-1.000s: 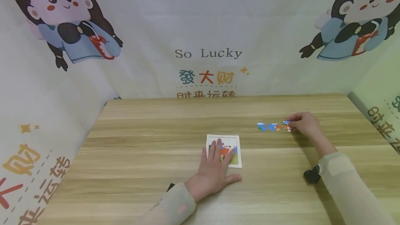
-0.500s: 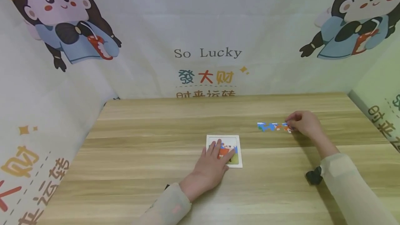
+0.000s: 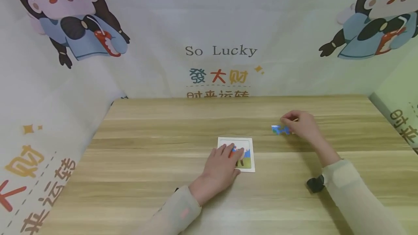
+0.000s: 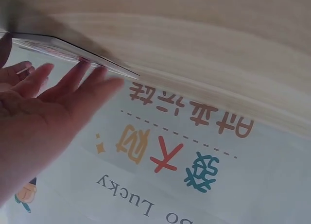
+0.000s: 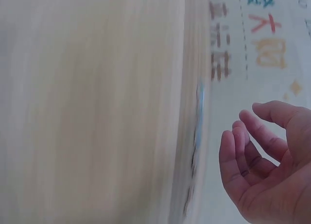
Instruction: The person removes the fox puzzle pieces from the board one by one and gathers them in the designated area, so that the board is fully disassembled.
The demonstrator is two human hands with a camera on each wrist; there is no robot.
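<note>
My left hand [image 3: 220, 168] lies with its fingers spread over a small white-framed picture puzzle [image 3: 252, 155], which shows red, blue and green parts. In the left wrist view its fingertips touch the face of the puzzle board [image 4: 73, 51]. My right hand [image 3: 302, 124] is above a short row of loose jigsaw pieces farther back on the right. A blue piece [image 3: 280, 130] shows left of its fingertips; the hand hides most of the others. In the right wrist view the fingers are loosely bent, thumb and forefinger are apart, and nothing is between them.
The wood-grain table [image 3: 147, 155] reaches back to a printed cloth [image 3: 156, 57] with cartoon figures and lettering. A black device [image 3: 315, 184] sits at the right sleeve's cuff. The pieces lie to the right of and behind the puzzle board.
My right hand has let go of a piece at the right end of the row and moved left over the row. My left hand stays on the puzzle, its thumb drawn in.
</note>
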